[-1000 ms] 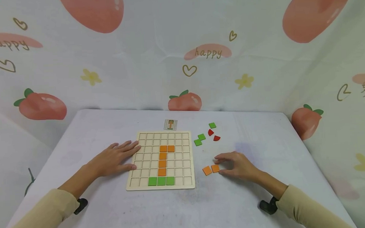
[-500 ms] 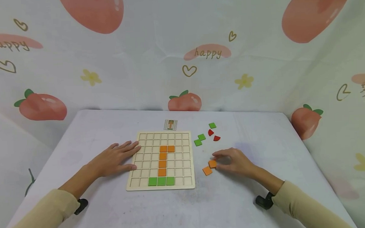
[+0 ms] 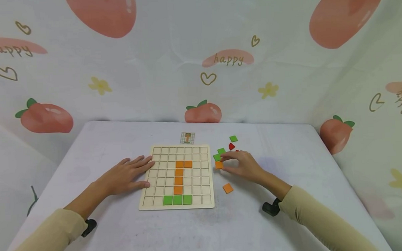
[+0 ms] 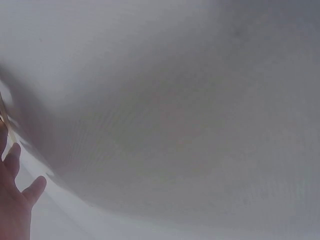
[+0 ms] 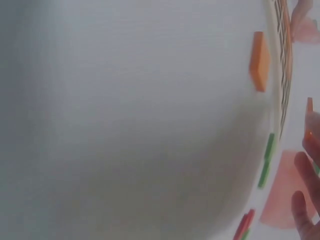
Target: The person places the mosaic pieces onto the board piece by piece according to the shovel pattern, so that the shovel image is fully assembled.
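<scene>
A cream grid board (image 3: 202,155) lies on the table, with orange square tiles (image 3: 178,172) in a column plus one beside its top. Under that column, green square tiles (image 3: 177,200) fill part of the bottom row. My left hand (image 3: 124,175) rests at the board's left edge, fingers spread and straight. Just off the board's right side, my right hand (image 3: 244,166) pinches an orange square tile (image 3: 219,164) between thumb and fingers; the right wrist view shows this orange tile (image 5: 309,107) raised off the table. Another orange tile (image 3: 228,188) lies flat nearer the front.
Loose green tiles (image 3: 221,150) lie beyond the pinched tile, and one green tile (image 3: 233,138) sits farther back. A red quarter-round piece (image 3: 232,146) is near them; another is mostly behind my right hand. A small pattern card (image 3: 187,137) lies behind the board.
My right hand has pinched one of the two loose orange tiles and carried it away and leftward, toward the board's right edge. My left hand stays in place.
</scene>
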The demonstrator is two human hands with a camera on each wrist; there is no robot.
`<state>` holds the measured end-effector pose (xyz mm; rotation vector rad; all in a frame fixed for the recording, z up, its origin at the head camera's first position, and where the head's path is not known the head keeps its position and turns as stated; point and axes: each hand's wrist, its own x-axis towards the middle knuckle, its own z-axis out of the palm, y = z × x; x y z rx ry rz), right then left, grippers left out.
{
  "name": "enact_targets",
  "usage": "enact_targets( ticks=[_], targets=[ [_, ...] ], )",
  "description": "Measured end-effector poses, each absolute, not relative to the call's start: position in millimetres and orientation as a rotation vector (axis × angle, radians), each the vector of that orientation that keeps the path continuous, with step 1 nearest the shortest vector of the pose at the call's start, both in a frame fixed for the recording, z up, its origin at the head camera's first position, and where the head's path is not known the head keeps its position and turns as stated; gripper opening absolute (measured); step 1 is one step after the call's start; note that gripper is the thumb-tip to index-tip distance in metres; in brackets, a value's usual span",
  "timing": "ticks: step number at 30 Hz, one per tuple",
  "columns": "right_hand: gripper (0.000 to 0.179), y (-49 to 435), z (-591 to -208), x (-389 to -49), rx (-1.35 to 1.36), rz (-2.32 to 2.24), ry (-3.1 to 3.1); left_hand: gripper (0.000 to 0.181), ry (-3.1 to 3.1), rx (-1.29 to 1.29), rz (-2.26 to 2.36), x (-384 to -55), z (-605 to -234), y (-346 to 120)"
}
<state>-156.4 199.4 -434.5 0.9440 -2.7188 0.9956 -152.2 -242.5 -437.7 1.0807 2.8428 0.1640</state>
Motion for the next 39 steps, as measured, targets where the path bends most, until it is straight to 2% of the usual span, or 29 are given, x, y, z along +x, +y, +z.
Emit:
enact_targets(
  ticks=[18,39],
  targets=[
    [0.038,136,-427,-185,0.986,1.042,-2.694,0.077,2.842,1.076,0.17,-152,-437,-243],
    [0.036,83,-439,-200,0.823,1.127,-2.833,0.078,2.847,1.072,0.174,-153,-440,-244]
  ],
)
